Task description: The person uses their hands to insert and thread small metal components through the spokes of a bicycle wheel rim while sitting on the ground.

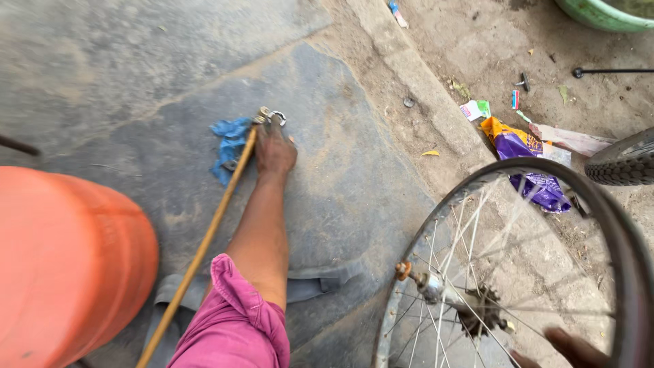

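Left grip: left hand point(274, 151) was stretched out on the dark floor mat point(340, 191), fingers curled down over a small metal fitting point(270, 118) at the end of a yellow-brown hose point(204, 245); how firmly it was clasped could not be told.
Right grip: right hand point(569, 349) showed only as fingertips at the bottom edge of the view, touching the spokes of the bicycle wheel point(518, 272); whether it was open or closed could not be told.
Hose: ran from the bottom edge, beside the pink sleeve point(235, 324), up across the mat to the fitting.
Blue rag: blue rag point(229, 146) lay on the mat, just left of the hand, under the hose end.
Wheel: stood at the lower right, hub and axle point(436, 286) visible, partly over the mat's right edge.
Orange container: orange container point(65, 266) stood at the left edge.
Litter: purple wrapper point(528, 153) lay on the dirt ground beyond the mat, near a tyre point(623, 162).
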